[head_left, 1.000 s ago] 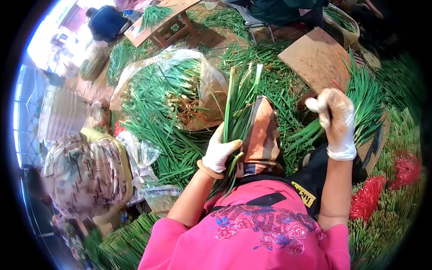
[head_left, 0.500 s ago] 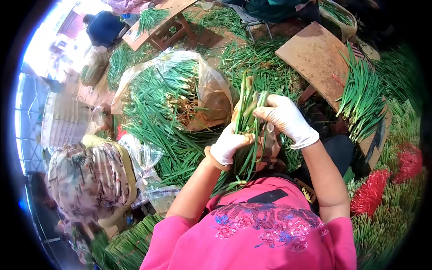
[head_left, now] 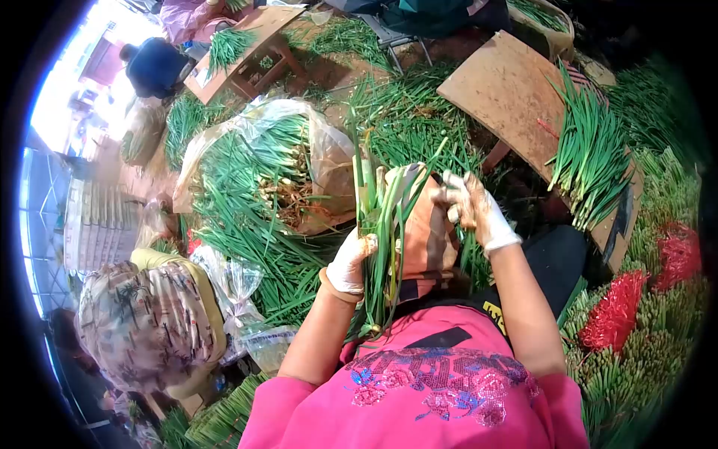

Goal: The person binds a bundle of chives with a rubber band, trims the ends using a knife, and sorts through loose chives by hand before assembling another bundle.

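Note:
In a white glove, my left hand (head_left: pixel 350 262) is closed round a small bunch of green stalks (head_left: pixel 387 232), held upright in front of the pink shirt. My right hand (head_left: pixel 473 206), in a soiled white glove, is raised to the right of the bunch, apart from it, fingers spread and partly bent with nothing seen between them. Left of the bunch, a large clear plastic bag (head_left: pixel 333 161) lies open around many green stalks with whitish, rooty ends (head_left: pixel 288 187).
A wooden board (head_left: pixel 508 90) at the upper right bears a pile of green stalks (head_left: pixel 594 153). Red ties (head_left: pixel 613 310) lie on bundled stalks at the right. A person in patterned clothing (head_left: pixel 146 322) is at the left. Another small table (head_left: pixel 258 34) stands at the upper left.
My right hand has let go of the bunch and moved away to the right, its fingers opening. My left hand has shifted slightly left and down with the stalks. The camera view has turned slightly.

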Demonstrator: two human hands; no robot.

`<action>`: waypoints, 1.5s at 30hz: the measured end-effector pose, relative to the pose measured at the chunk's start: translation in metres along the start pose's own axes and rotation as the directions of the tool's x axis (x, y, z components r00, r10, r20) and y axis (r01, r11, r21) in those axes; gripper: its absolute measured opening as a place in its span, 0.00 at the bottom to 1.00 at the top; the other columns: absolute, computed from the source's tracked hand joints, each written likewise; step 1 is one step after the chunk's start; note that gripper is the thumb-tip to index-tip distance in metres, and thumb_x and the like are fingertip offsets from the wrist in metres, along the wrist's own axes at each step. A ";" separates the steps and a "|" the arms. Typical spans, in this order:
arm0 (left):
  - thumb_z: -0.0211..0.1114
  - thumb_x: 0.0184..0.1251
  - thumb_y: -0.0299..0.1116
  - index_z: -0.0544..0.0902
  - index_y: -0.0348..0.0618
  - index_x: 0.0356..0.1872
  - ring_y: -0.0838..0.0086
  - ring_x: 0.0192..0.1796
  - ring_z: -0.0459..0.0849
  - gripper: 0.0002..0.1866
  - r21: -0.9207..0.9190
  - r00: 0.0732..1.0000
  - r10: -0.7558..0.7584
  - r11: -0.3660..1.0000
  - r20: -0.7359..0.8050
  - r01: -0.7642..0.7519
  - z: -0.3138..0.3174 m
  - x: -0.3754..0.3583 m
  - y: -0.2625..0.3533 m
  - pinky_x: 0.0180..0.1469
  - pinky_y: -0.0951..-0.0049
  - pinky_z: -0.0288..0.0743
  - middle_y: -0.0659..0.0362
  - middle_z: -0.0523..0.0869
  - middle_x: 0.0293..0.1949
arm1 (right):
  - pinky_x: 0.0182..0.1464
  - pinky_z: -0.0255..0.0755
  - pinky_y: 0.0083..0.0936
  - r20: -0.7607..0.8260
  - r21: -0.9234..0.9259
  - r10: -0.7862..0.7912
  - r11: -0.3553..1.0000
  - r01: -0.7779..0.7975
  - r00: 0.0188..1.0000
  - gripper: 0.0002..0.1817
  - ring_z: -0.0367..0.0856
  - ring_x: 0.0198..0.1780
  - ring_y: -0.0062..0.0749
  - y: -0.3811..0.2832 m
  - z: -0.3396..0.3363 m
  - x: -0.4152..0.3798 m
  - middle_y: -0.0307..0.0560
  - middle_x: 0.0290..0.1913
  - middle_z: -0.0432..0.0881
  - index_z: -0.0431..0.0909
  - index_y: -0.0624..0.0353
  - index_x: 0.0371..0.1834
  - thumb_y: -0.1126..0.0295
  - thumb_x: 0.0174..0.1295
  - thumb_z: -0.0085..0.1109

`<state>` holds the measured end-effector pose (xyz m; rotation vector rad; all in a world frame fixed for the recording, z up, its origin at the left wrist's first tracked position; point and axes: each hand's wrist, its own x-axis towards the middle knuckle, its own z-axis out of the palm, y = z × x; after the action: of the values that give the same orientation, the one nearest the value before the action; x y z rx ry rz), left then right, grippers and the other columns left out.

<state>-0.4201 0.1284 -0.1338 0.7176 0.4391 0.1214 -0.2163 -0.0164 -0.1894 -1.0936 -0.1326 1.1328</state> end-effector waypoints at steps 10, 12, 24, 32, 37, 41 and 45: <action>0.72 0.46 0.45 0.74 0.38 0.51 0.73 0.41 0.80 0.32 0.081 0.999 0.041 0.996 0.008 -0.041 -0.010 0.002 -0.006 0.43 0.74 0.74 0.57 0.81 0.41 | 0.49 0.73 0.23 -0.287 -0.324 -0.657 0.751 0.575 0.697 0.17 0.82 0.39 0.26 -0.119 -0.028 0.008 0.51 0.37 0.85 0.80 0.61 0.26 0.60 0.65 0.54; 0.72 0.48 0.41 0.73 0.38 0.53 0.73 0.41 0.80 0.31 0.055 0.999 0.036 0.998 -0.003 -0.036 -0.008 0.000 0.002 0.44 0.73 0.75 0.57 0.81 0.42 | 0.35 0.71 0.16 -0.291 -0.414 -0.656 0.743 0.526 0.697 0.14 0.78 0.30 0.19 -0.134 -0.017 -0.010 0.45 0.31 0.83 0.80 0.61 0.33 0.63 0.67 0.51; 0.69 0.53 0.33 0.74 0.37 0.56 0.74 0.40 0.82 0.28 0.182 0.998 0.018 0.983 0.068 -0.030 0.008 0.009 -0.006 0.45 0.73 0.76 0.58 0.83 0.42 | 0.32 0.66 0.11 0.018 -0.321 -0.179 0.931 0.175 0.984 0.14 0.71 0.30 0.11 -0.020 0.080 -0.043 0.34 0.33 0.80 0.78 0.62 0.49 0.74 0.59 0.62; 0.67 0.58 0.38 0.72 0.37 0.58 0.73 0.47 0.82 0.28 -0.032 0.998 0.070 0.997 0.004 -0.070 0.004 0.014 -0.004 0.51 0.70 0.76 0.55 0.82 0.48 | 0.19 0.62 0.13 -0.037 -0.349 -0.167 0.926 0.143 0.985 0.07 0.69 0.19 0.13 -0.017 0.075 -0.046 0.34 0.26 0.76 0.77 0.60 0.40 0.72 0.60 0.61; 0.69 0.56 0.37 0.65 0.38 0.65 0.72 0.53 0.79 0.36 0.061 0.996 -0.028 0.998 0.085 0.023 0.012 0.014 0.005 0.55 0.70 0.74 0.55 0.78 0.56 | 0.19 0.61 0.13 0.000 -0.393 -0.021 0.919 0.019 1.000 0.17 0.66 0.20 0.13 -0.011 0.066 -0.040 0.30 0.30 0.77 0.75 0.62 0.52 0.73 0.59 0.63; 0.71 0.52 0.28 0.66 0.38 0.64 0.73 0.47 0.81 0.36 0.370 0.978 0.173 0.906 0.117 -0.204 0.003 0.039 -0.001 0.49 0.73 0.75 0.57 0.80 0.51 | 0.26 0.62 0.12 0.010 -0.262 -0.061 0.963 0.061 0.998 0.21 0.69 0.27 0.11 -0.007 0.072 -0.040 0.29 0.35 0.78 0.75 0.59 0.55 0.76 0.57 0.64; 0.69 0.53 0.24 0.72 0.38 0.57 0.77 0.37 0.81 0.27 0.221 0.986 0.159 0.961 0.054 -0.167 0.011 0.036 0.006 0.39 0.77 0.75 0.59 0.82 0.41 | 0.19 0.58 0.10 0.000 -0.267 -0.004 0.964 0.004 1.000 0.17 0.67 0.20 0.10 -0.010 0.066 -0.048 0.30 0.30 0.77 0.75 0.60 0.51 0.75 0.58 0.64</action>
<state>-0.3828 0.1355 -0.1352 0.9785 0.3618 0.2157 -0.2712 -0.0116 -0.1286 -1.3318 -0.2945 1.1326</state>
